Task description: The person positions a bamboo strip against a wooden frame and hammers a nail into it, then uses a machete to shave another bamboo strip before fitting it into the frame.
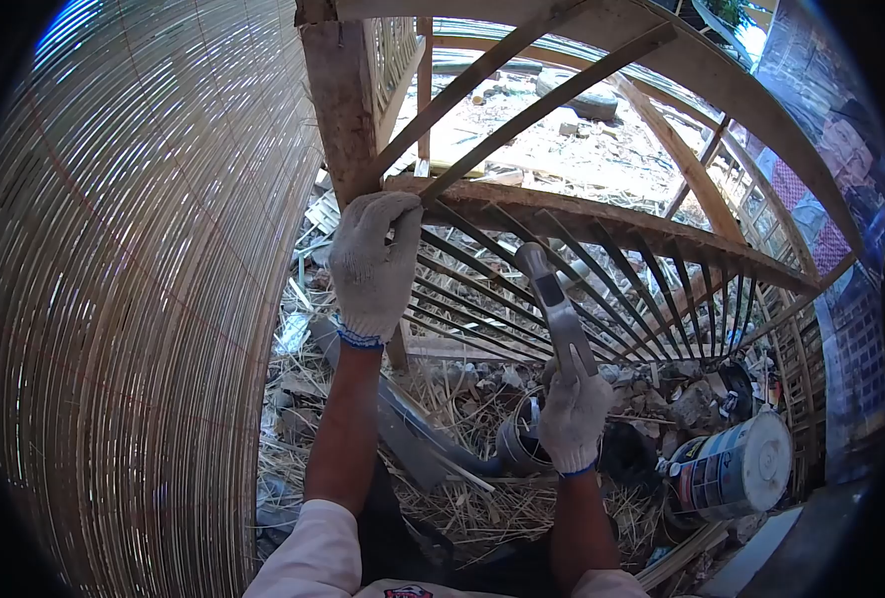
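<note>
My left hand (375, 264), in a pale knitted glove with a blue cuff, is closed at the lower end of a thin wooden slat (552, 110). Its fingertips meet where the slat reaches the frame's rail and post; whether they also pinch a nail is hidden. My right hand (574, 414), gloved the same way, grips a hammer (557, 309) with its head pointing up and away from me. That head is apart from the left hand, in front of the lower slats. A rough wooden rail (602, 224) crosses the frame, with several narrow slats (652, 284) fanned below it.
A tall screen of thin bamboo strips (144, 299) stands close on my left. A paint bucket (732, 463) lies tipped at right, near an open can (522, 439). Straw and rubble (492, 508) cover the ground. Printed sheeting (861, 329) hangs at right; a tire (582, 100) lies beyond.
</note>
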`<state>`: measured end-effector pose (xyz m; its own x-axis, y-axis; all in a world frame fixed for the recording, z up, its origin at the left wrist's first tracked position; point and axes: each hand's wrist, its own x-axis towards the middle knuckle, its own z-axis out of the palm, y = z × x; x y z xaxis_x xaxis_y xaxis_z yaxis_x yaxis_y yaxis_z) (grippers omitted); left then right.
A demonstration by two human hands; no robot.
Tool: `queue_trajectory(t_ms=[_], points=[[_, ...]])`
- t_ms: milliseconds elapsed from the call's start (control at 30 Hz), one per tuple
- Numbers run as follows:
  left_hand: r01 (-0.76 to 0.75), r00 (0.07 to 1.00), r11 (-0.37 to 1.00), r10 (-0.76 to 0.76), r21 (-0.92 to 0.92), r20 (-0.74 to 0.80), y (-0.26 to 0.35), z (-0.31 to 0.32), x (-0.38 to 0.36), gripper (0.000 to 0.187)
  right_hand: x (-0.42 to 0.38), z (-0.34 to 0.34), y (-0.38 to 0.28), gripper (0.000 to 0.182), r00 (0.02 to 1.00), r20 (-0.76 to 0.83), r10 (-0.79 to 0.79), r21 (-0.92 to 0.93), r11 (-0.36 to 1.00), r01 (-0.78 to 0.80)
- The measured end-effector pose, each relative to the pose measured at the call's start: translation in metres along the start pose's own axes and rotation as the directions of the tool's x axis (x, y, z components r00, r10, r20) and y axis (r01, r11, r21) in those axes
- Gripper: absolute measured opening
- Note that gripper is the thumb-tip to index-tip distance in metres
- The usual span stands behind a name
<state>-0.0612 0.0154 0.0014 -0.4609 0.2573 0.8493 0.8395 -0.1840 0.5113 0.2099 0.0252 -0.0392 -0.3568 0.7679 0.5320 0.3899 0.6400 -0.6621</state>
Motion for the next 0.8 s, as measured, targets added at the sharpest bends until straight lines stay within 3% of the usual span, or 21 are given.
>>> queue_trajectory(t_ms=[433, 700, 800], points=[[-0.029, 1.000, 0.998, 0.029, 0.051, 0.000, -0.001, 0.003, 0.001, 0.013, -0.002, 0.006, 0.003, 0.044, 0.999, 0.045, -0.020, -0.025, 0.999, 0.021], [-0.084, 0.993, 0.996, 0.086, 0.034, -0.076, -0.002, 0.012, -0.001, 0.014, 0.004, 0.018, -0.021, 0.028, 0.998, 0.050, 0.047, 0.055, 0.997, -0.050], [-0.093, 0.991, 0.996, 0.094, 0.016, -0.096, -0.004, 0.014, -0.001, 0.015, 0.017, 0.022, -0.022, 0.029, 0.999, 0.032, -0.040, 0.023, 0.999, 0.040]])
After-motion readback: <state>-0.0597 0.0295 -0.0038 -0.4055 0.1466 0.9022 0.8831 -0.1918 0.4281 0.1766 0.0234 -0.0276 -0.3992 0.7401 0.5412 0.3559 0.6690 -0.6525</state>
